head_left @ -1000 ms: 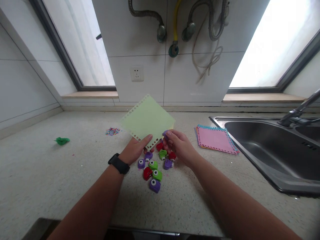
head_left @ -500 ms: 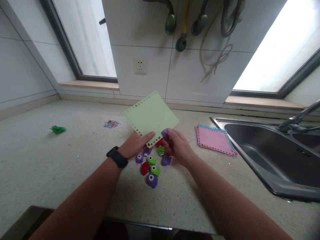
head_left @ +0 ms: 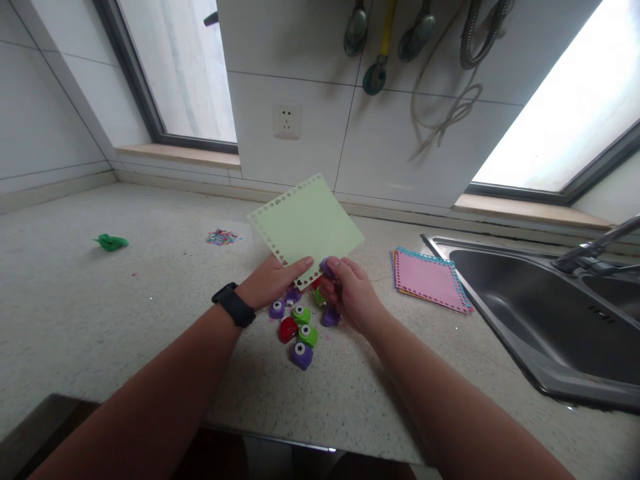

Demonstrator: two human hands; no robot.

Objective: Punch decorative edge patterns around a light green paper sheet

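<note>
A light green sheet of paper is held up over the counter, with small shapes punched along two of its edges and part of a third. My left hand grips its near corner, thumb on top. Between the fingers of my right hand is a purple craft punch, set at the sheet's lower right edge. Beneath and in front of the hands lie several more punches: a red punch, a green punch and a purple punch among them. Some are partly hidden by my right hand.
A stack of coloured sheets, pink on top, lies to the right beside the steel sink. Small paper bits form a pile at the back left. Farther left is a crumpled green item. A wall socket is behind.
The camera view has tilted down and shifted slightly. The purple punch sits a little farther left along the paper's edge, nearer my left thumb. Both hands keep their hold.
</note>
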